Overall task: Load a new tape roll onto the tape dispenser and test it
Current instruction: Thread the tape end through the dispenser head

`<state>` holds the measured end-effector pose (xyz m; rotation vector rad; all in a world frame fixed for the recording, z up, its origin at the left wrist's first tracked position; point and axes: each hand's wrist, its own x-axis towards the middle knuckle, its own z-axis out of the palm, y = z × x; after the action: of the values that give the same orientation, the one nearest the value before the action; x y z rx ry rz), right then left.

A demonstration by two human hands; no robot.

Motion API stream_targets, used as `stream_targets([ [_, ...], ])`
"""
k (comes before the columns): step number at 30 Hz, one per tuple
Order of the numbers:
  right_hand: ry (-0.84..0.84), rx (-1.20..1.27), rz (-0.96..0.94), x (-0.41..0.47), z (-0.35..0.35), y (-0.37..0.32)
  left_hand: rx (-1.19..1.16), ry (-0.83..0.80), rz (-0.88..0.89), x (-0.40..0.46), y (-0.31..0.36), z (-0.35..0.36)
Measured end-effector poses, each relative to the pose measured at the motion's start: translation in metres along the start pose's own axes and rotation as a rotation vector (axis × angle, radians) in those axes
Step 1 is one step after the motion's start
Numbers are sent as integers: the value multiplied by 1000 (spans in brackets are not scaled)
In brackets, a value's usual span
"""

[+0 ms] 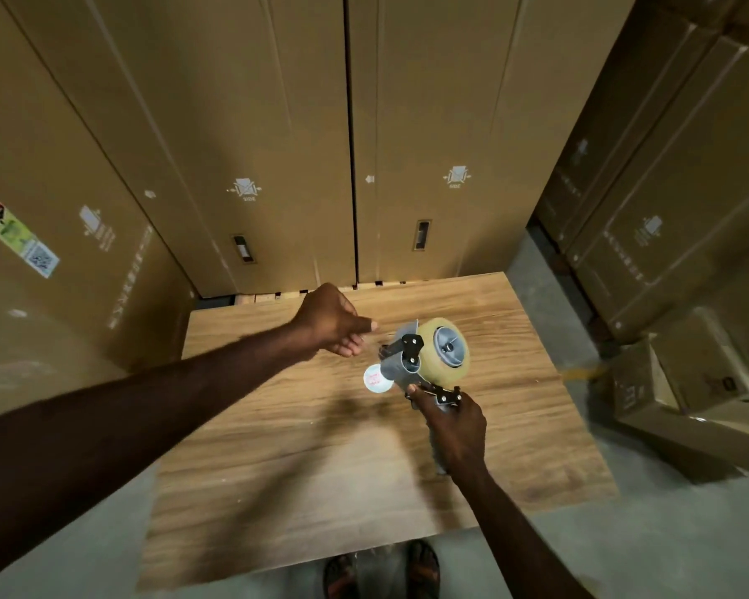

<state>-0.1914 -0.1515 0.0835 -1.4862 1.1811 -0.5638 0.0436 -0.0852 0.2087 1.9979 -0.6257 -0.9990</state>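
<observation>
A grey metal tape dispenser (407, 361) hangs above the wooden table (321, 469), with a roll of tan, translucent tape (439, 350) mounted on its hub. My right hand (452, 425) grips the dispenser's handle from below. A round white label (377, 379) sticks out at the dispenser's lower left, by the tape's end. My left hand (331, 324) hovers just left of the dispenser's front plate. Its fingers are loosely curled and the thumb points toward the dispenser. I see nothing in that hand, and it is slightly blurred.
Tall cardboard boxes (256, 144) stand behind the table, with more on the left (40, 252) and stacked at the right (666, 209). A smaller box (688, 404) lies on the concrete floor at right. My sandalled feet (381, 568) stand at the table's near edge.
</observation>
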Motion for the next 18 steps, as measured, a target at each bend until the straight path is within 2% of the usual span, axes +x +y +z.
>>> stream_targets([
  [2,82,0,-9,-1,3,-4,-120,119,-87,0,-5,3],
  [4,137,26,-46,-1,4,-7,-232,150,-172,0,-8,3],
  [7,182,88,-129,2,4,-6,-326,88,-296,6,-10,-1],
  [11,239,209,-111,14,-1,-4,-365,-53,-431,17,-14,-4],
  [15,280,162,-247,11,-12,-20,-403,-138,-475,20,-13,-4],
  [18,240,103,-334,17,-22,-23,-384,-181,-494,21,-10,-2],
])
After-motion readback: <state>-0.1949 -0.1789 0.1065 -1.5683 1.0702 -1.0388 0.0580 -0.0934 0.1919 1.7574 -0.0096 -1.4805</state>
